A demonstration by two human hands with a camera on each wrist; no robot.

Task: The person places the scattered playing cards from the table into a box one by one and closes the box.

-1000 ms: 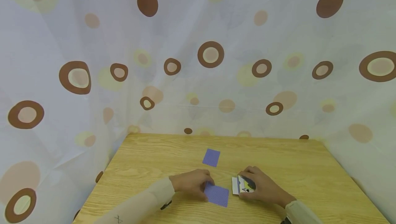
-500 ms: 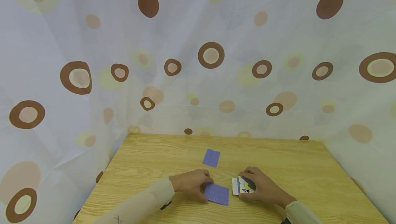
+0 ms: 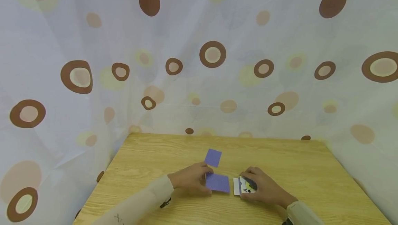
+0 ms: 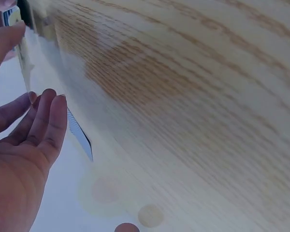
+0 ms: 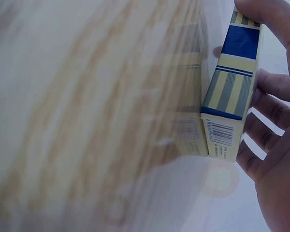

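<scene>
My left hand [image 3: 191, 178] holds a blue-backed playing card [image 3: 217, 183] by its left edge, between thumb and fingers. In the left wrist view the left hand [image 4: 26, 135] has its fingers bent, and the held card shows only nearly edge-on. Just beyond it, a second blue-backed card [image 3: 213, 158] lies face down on the table. To the right, my right hand [image 3: 262, 187] grips a card box [image 3: 247, 185] with an ace of spades on its face. Its white flap [image 3: 236, 187] points left, towards the held card. Yellow and blue stripes mark the box's side [image 5: 229, 79] in the right wrist view.
A light wooden table [image 3: 155, 156] lies under both hands. White sheeting [image 3: 186, 86] with brown and yellow spots stands behind the table and along its left and right sides.
My left hand has moved the held card slightly away from me, closer to the card on the table. The right hand and the box have stayed in place.
</scene>
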